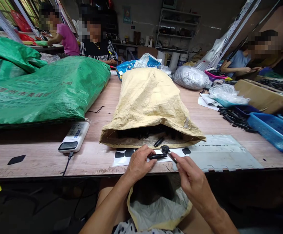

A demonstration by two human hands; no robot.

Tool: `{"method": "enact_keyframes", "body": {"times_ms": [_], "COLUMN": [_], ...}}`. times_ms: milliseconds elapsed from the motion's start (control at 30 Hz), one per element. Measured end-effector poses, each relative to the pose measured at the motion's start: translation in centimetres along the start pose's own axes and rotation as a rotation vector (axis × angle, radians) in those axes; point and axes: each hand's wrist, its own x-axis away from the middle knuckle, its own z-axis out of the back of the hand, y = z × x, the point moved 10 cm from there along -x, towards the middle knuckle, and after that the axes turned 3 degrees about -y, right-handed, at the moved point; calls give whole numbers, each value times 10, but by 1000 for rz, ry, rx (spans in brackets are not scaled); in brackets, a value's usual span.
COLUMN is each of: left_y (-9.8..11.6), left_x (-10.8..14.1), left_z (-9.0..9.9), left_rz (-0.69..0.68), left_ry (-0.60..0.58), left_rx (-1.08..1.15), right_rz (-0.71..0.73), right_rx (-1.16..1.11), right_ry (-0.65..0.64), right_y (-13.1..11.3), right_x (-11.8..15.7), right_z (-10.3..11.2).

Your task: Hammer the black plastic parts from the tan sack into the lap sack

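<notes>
At the table's front edge, my left hand (139,163) is closed round a short black tube-shaped piece (158,156), which points right. My right hand (191,174) pinches a thin rod (172,158). A round black part (165,149) shows at the rod's far end; whether the two are joined I cannot tell. Just beyond lies a yellow woven sack (151,97), its mouth gaping toward me with dark pieces inside. One black piece (159,141) rests on the sack's lower lip. Under my hands is a white strip (119,161) with black patches. Another open sack (159,211) sits on my lap.
Big green sacks (58,84) cover the left side. A white power bank (74,137) with a cable lies before them. To the right are a grey sheet (224,152), a blue tray (273,131) and loose black pieces (236,119). Several people sit farther back.
</notes>
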Motion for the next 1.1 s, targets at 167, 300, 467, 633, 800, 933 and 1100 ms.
{"method": "enact_keyframes", "body": {"times_ms": [167, 300, 467, 633, 800, 933, 1100], "left_y": [1, 1, 1, 11, 44, 27, -60], "left_x": [0, 2, 1, 3, 47, 90, 111], "left_z": [1, 1, -1, 3, -23, -77, -117], "left_rz": [-19, -29, -43, -82, -244, -141, 268], "left_ry": [21, 27, 24, 18, -119, -324, -466], "left_rx": [-23, -20, -46, -82, -63, -87, -315], "right_rz": [-103, -148, -131, -148, -137, -138, -147], "right_rx": [217, 433, 555, 602, 620, 629, 631], "right_ry": [113, 139, 226, 224, 226, 222, 199], "right_y": [54, 85, 80, 74, 73, 73, 74], "right_x": [-14, -17, -11, -13, -13, -12, -12], "right_z": [21, 12, 5, 5, 6, 4, 2]}}
